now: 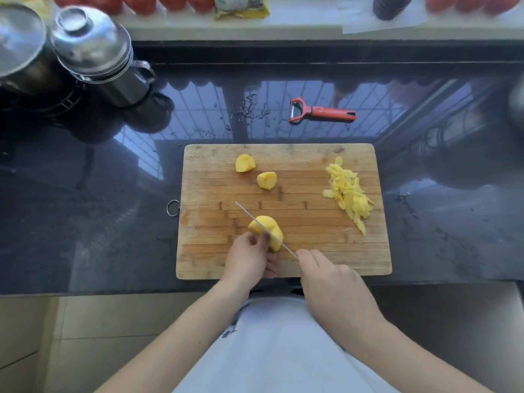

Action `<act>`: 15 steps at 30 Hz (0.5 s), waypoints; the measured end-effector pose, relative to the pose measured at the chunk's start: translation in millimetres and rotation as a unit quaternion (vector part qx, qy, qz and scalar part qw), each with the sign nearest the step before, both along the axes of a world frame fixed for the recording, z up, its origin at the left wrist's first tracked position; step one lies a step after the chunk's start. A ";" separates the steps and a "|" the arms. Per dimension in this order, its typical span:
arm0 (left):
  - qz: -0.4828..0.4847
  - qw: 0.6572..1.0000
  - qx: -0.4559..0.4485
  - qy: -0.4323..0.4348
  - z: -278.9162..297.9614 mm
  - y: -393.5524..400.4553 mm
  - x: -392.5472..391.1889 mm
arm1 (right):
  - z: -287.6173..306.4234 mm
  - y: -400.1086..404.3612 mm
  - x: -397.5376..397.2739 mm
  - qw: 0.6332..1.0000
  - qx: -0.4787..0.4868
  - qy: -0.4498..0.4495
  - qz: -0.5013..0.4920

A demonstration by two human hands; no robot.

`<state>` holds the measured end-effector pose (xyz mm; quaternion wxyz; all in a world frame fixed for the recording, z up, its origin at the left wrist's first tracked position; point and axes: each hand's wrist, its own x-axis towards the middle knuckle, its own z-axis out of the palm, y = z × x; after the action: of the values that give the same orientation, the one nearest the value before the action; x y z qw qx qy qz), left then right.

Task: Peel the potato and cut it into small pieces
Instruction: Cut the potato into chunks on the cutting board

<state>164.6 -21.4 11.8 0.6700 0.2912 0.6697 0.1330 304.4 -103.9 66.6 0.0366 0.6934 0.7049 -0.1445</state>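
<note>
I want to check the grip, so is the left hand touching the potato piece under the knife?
Touching. The head view shows the left hand with fingertips pressed on the potato piece while the knife crosses it.

**Bare forearms, pale top**

The person is wearing a pale, whitish-grey garment point(283, 350) that is covering the torso, with a small dark printed marking point(231, 329) showing near its left side. Both forearms are showing bare, with no sleeves, watch or rings visible on the left hand point(249, 259) or right hand point(331, 282).
</note>
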 end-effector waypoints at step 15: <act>0.027 0.998 -0.048 0.011 6.2 7.2 9.0 | -8.4 -6.3 4.7 0.996 -0.031 0.067 -0.045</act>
<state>173.6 -14.2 18.0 0.6723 0.2419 0.6900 0.1155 309.0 -110.2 58.3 0.0040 0.7118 0.6688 -0.2144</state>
